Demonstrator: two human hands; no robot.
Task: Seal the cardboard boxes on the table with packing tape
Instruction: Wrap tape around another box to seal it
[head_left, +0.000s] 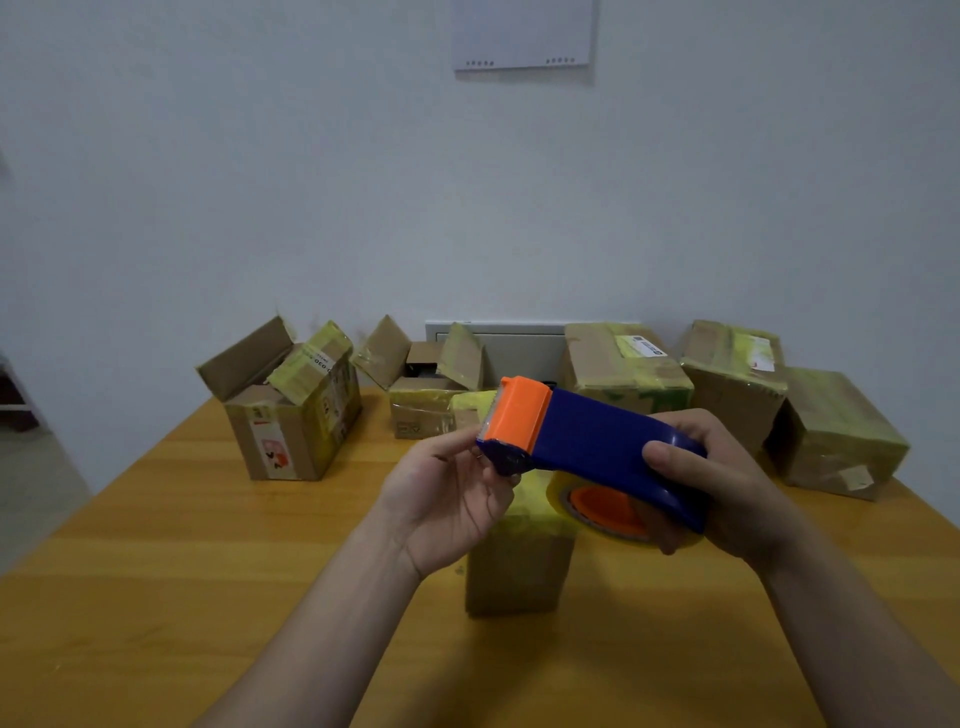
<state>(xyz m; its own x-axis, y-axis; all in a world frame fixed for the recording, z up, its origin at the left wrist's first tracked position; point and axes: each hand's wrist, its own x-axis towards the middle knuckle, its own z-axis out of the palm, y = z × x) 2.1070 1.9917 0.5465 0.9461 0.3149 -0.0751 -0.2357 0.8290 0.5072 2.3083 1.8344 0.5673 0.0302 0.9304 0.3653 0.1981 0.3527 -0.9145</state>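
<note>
Wooden worktop. Back left: two open boxes, flaps up, contents hard to make out. Back right: three taped boxes. Centre: small box, top hidden behind the hands. Above it, the tape dispenser, blue with an orange head. The right grip clasps its body over the tape roll. The left grip pinches its orange end.

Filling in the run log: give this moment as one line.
phase: readying tape | right hand: grips tape dispenser | left hand: pinches its front end | near box: under the hands, tape on top
</note>
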